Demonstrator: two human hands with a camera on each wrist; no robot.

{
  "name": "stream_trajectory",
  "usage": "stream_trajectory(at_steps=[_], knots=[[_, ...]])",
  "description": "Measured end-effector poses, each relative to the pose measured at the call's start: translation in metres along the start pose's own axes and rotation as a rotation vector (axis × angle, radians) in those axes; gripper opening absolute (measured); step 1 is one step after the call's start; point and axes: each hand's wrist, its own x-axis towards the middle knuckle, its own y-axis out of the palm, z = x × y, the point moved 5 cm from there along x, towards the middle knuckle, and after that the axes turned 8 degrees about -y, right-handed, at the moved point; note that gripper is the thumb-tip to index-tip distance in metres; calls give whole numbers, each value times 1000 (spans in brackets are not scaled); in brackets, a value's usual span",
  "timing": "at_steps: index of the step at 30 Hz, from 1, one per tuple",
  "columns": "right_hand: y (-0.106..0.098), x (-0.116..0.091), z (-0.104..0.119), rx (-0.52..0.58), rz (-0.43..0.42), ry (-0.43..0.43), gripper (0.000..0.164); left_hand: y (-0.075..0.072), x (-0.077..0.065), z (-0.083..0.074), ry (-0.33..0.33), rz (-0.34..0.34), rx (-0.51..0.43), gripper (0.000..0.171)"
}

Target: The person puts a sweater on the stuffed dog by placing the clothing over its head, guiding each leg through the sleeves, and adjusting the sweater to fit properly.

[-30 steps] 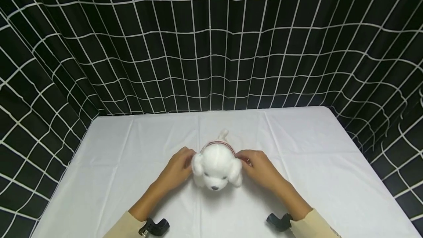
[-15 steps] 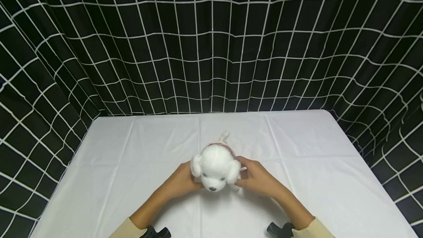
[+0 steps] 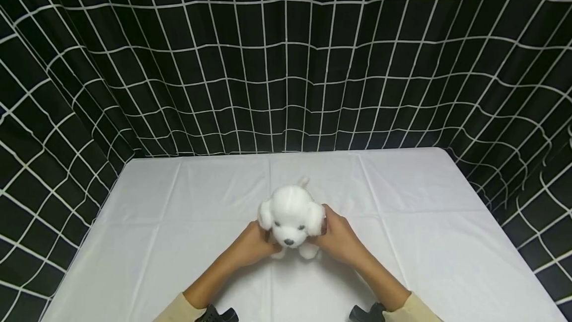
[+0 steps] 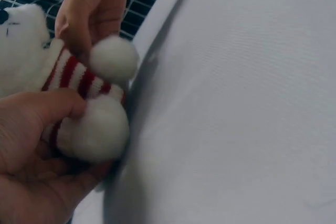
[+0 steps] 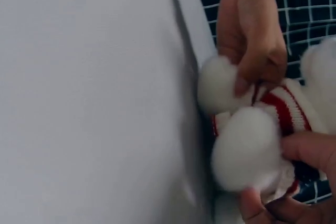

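Observation:
A white plush dog (image 3: 291,212) with floppy ears and a dark nose faces me near the middle of the table. Its knitted sweater (image 4: 79,80), striped red and white, shows in the left wrist view. My left hand (image 3: 252,247) grips the dog low on one side, thumb by a round front paw (image 4: 102,129). On the other side my right hand (image 3: 337,235) holds it likewise, its thumb and fingers around the other paw (image 5: 247,150). The ears and head hide parts of both hands in the head view.
A white cloth (image 3: 178,198) with fold creases covers the table. Dark curtains with a white grid (image 3: 286,63) hang along its back and both sides. Black wrist mounts (image 3: 368,313) sit by the beige sleeves (image 3: 408,308).
Both hands have shifted from beside the collar to a lower grip on the dog. The dog's head has tipped up, so its front paws now show and its red collar edge is hidden.

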Motion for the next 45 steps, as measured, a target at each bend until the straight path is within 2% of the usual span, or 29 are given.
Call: stream_trajectory(at_steps=[6,8,11,13,15,17,21,27,29,33,36,38,41,43,45], knots=[[4,-4,-2,-59,-30,-97,53,4,1,3,43,-46,2,62],[2,-4,-3,-40,1,-103,54,2,0,5,37,-40,6,60],[-5,-3,-8,70,83,-68,50,-4,0,8,-7,-6,3,50],[-12,-1,-14,171,125,-31,46,-10,0,11,-44,22,-39,38],[-19,1,-21,251,125,20,38,-16,2,14,-78,31,-77,31],[-24,3,-27,280,101,74,33,-20,5,16,-98,12,-94,28],[-24,7,-32,207,50,124,30,-22,14,17,-89,-69,-54,23],[-14,19,-27,-10,6,75,28,-19,26,12,-54,-186,42,8],[-14,22,-29,-60,-10,80,23,-20,27,11,-62,-207,68,7],[-18,23,-34,-241,-41,99,5,-28,25,11,-68,-271,168,12],[-21,24,-36,-371,-47,106,11,-34,25,12,-68,-321,259,17],[-22,25,-37,-392,-35,100,12,-35,25,13,-61,-328,302,16],[-23,26,-32,-380,-40,34,2,-34,25,11,-38,-323,345,17],[-25,25,-25,-369,-71,-57,17,-35,22,8,-3,-354,365,24],[-27,22,-16,-380,-94,-174,38,-34,19,2,56,-372,385,40]])
